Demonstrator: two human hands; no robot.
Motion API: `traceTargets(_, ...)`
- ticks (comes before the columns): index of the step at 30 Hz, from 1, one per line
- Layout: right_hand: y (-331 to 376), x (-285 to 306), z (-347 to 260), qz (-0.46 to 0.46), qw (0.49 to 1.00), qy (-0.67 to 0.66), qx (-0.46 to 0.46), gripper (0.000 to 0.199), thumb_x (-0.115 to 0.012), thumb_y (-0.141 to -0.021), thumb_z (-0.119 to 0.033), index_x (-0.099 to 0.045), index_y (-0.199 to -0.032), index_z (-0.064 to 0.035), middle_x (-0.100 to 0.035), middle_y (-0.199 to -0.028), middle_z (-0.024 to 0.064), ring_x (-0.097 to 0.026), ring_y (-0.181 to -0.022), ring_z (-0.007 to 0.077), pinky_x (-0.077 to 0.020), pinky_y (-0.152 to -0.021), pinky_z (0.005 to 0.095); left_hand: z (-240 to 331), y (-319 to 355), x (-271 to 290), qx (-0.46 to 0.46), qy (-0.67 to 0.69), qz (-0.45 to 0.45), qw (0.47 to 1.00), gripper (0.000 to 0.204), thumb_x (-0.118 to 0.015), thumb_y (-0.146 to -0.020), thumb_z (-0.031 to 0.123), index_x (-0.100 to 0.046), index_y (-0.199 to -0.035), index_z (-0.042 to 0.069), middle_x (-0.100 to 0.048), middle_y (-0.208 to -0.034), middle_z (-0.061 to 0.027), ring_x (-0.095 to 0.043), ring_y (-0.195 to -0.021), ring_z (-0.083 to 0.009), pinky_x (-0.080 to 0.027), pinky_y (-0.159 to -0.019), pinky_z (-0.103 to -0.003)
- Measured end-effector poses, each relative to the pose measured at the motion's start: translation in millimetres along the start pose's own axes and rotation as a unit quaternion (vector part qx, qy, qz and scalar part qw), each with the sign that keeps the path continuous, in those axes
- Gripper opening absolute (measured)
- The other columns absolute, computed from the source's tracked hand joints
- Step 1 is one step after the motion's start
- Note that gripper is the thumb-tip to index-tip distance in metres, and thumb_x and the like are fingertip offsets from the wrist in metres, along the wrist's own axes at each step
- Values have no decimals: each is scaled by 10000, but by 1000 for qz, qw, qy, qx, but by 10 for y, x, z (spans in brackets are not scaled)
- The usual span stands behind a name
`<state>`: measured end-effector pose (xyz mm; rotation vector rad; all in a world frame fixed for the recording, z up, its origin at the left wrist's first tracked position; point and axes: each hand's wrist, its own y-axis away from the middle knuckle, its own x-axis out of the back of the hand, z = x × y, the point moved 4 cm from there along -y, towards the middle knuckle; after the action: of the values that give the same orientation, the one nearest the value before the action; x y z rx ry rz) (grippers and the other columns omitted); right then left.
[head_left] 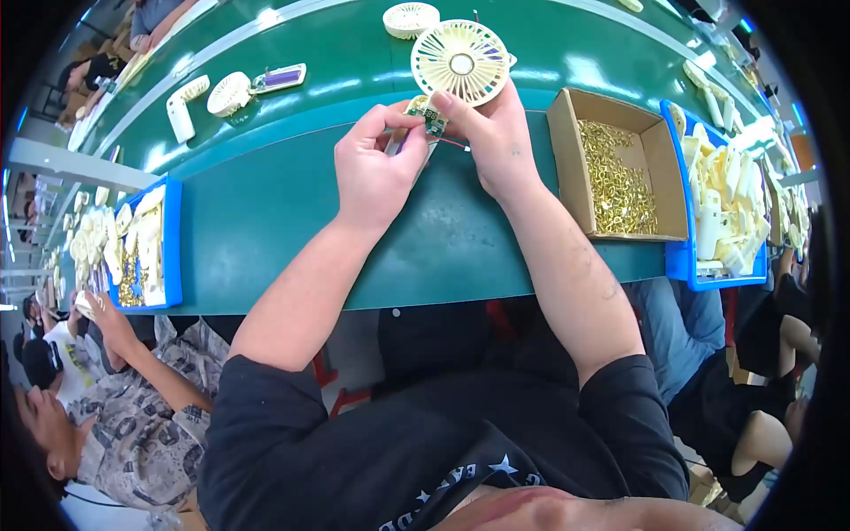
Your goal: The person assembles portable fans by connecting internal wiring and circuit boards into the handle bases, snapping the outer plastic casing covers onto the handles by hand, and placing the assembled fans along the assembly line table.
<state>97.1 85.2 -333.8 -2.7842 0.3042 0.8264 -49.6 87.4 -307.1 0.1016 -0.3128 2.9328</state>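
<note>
Over the far side of the green work table I hold a cream handheld fan [461,64] with a round slatted head. My right hand [503,142] wraps the fan from the right, its thumb near the neck. With bent fingers, my left hand [379,159] grips the fan's lower part, where a small green circuit board [434,122] shows. A thin red wire [453,142] with a white plug sticks out to the right of the board. My fingers hide most of the handle.
To the right stands a cardboard box [574,168] of small gold metal parts, beside a blue bin [704,283] of cream casings. Another blue bin [174,243] sits at left. Fan parts [230,94] lie on the green conveyor [354,53]. A co-worker [133,416] sits on my left, another on my right.
</note>
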Motion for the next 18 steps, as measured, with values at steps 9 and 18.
traceTargets(9,78,8,22,-26,998,-34,-45,435,-710,-905,-83,-519,-1294,-40,-669,-1160,75,-685,-984,174,-582,-783,330,-15,103,18,-57,-57,20,997,36,-713,-840,16,-685,-858,1,-745,-866,-92,-630,-634,-74,-505,-560,-245)
traceTargets(18,37,78,297,-130,952,-207,-186,253,-691,-931,-123,-621,-1168,-67,-694,-1047,56,-678,-902,174,-560,-754,327,247,277,154,-62,-312,-66,946,379,-705,-893,264,-577,-1184,58,-663,-1108,-152,-646,-943,-255,-523,-827,-312)
